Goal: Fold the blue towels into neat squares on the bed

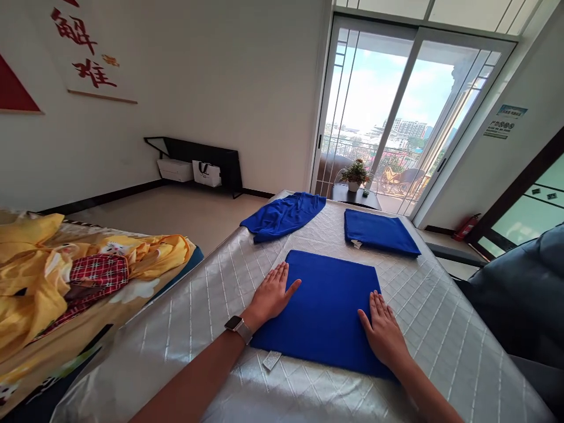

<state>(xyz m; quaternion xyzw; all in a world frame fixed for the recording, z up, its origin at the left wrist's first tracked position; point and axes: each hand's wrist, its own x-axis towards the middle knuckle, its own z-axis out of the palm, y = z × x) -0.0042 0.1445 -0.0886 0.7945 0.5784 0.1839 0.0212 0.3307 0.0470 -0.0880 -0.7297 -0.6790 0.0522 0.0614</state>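
Note:
A flat, folded blue cloth (328, 305) lies on the silvery quilted mattress (198, 305), a white tag sticking out at its near left edge. My left hand (272, 292) rests flat on the cloth's left edge, fingers stretched out, with a watch on the wrist. On the right edge lies my right hand (383, 329), palm down, fingers extended. Neither hand grips anything. Beyond them, a folded blue stack (379, 231) with a small white tag sits at the right, and a crumpled blue cloth (286, 216) lies at the far left of the mattress.
At the left stands another bed with yellow bedding (150, 255) and a red plaid cloth (99, 276). Dark padded furniture (524, 299) is at the right. A potted plant (355, 173) sits on a small black table (343, 195) past the mattress, before the sliding doors.

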